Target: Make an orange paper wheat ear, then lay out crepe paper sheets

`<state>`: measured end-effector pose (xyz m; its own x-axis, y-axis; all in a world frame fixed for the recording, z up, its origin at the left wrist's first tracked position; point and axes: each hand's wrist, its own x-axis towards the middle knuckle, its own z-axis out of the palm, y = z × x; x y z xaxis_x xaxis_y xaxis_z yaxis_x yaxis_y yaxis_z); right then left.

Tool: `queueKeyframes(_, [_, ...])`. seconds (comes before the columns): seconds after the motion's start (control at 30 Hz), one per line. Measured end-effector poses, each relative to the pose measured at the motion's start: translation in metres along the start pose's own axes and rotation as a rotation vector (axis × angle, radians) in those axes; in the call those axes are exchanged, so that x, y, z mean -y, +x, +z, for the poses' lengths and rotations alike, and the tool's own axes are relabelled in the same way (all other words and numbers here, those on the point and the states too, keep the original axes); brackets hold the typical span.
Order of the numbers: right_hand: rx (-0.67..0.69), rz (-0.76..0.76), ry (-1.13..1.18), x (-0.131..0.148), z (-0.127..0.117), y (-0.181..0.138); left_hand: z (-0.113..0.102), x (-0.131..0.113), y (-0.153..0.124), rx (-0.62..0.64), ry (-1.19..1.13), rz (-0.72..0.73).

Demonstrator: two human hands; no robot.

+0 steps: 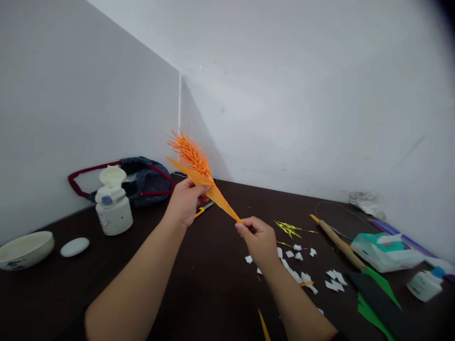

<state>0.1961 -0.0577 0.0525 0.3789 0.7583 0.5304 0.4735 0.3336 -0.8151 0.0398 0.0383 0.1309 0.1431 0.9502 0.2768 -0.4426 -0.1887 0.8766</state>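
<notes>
Now pinching orange wheat stalk midway with left hand, at bottom with right hand; probably light, fragile, best gripped between.

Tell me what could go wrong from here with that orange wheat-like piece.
Thin bristles on the orange wheat-like piece might bend if they brush something. Its flat leaf looks thin and could crease or tear if the left hand or right hand tightens its grip or pulls. Loose white scraps lie near the right forearm and may get swept aside.
</notes>
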Motion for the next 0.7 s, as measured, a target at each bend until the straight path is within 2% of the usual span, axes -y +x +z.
queueKeyframes(0.4, [0.022,-0.016,-0.008,-0.003,-0.001,0.001,-0.003,0.004,0.006,-0.006,-0.108,0.006])
queueKeyframes(0.7, [0.045,0.008,0.031,-0.008,-0.001,0.002,-0.01,-0.002,0.012,-0.079,-0.227,0.02])
